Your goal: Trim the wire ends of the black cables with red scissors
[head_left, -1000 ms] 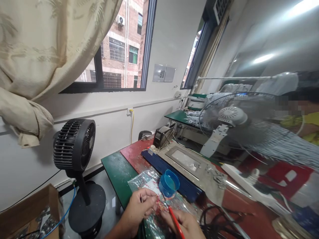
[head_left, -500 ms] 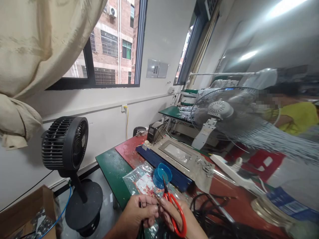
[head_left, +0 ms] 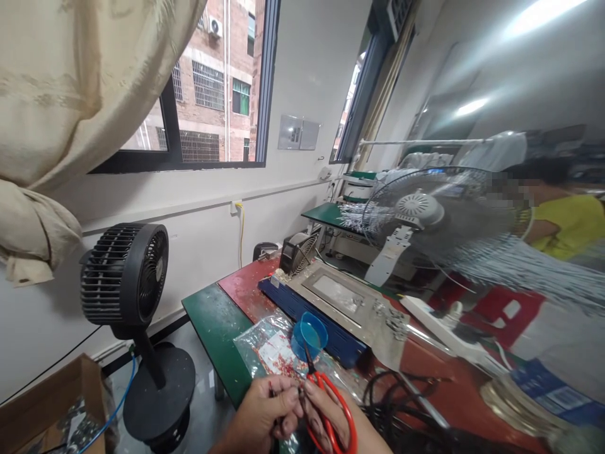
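My right hand (head_left: pixel 328 407) is closed around red-handled scissors (head_left: pixel 352 425), their dark blades pointing up and away over the table. Its thumb and fingertips also meet those of my left hand (head_left: pixel 269 407). My left hand pinches a thin dark strand, mostly hidden between the fingers. Just beyond the scissor tips stands a blue translucent cup (head_left: pixel 309 337). Under and beside it lies a clear plastic bag (head_left: pixel 258 337) with small red bits on it.
Behind the cup are a blue metal unit (head_left: pixel 302 315) and a beige plate (head_left: pixel 326 293). Black cables (head_left: pixel 392 403) lie coiled to the right, near a white power strip (head_left: pixel 439 331). A black fan (head_left: pixel 125 277) stands left; a person in yellow (head_left: pixel 567 221) sits beyond another fan (head_left: pixel 416 208).
The scissors have dipped and shifted slightly left, their blades now lower in front of the cup. My hands stay fingertip to fingertip, with the left fingers slightly shifted. The view has moved slightly.
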A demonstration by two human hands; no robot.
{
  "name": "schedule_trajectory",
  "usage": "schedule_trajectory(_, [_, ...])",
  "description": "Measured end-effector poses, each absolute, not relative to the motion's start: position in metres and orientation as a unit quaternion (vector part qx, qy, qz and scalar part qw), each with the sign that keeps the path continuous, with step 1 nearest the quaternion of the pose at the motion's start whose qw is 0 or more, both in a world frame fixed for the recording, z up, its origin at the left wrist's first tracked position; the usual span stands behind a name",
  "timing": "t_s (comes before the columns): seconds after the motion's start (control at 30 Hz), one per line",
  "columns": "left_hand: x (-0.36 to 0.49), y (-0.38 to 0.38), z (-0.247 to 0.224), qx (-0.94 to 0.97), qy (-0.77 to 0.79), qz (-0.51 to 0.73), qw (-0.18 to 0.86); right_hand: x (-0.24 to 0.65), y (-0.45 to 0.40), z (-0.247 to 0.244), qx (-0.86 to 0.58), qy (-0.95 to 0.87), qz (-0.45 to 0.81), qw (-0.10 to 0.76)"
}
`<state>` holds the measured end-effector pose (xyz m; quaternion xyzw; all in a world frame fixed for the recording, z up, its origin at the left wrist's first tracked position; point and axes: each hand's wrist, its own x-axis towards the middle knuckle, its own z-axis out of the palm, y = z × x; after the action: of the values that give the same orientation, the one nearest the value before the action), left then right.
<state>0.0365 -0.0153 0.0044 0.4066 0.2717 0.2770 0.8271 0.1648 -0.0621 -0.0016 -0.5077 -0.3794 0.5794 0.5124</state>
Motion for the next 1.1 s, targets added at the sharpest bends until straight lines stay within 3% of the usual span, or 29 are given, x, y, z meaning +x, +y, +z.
schedule_trajectory(0.2, [0.039,-0.015,0.003,0.373,0.233,0.268,0.857,0.163,-0.063,-0.002,-0.492,-0.357,0.611,0.508])
schedule_trajectory(0.6, [0.036,-0.012,0.004,0.439,0.263,0.273,0.814,0.165,-0.059,-0.002,-0.517,-0.368,0.583,0.508])
schedule_trajectory(1.1, [0.041,-0.011,-0.019,0.368,0.172,0.275,0.872,0.160,-0.062,0.005,-0.484,-0.363,0.609,0.514])
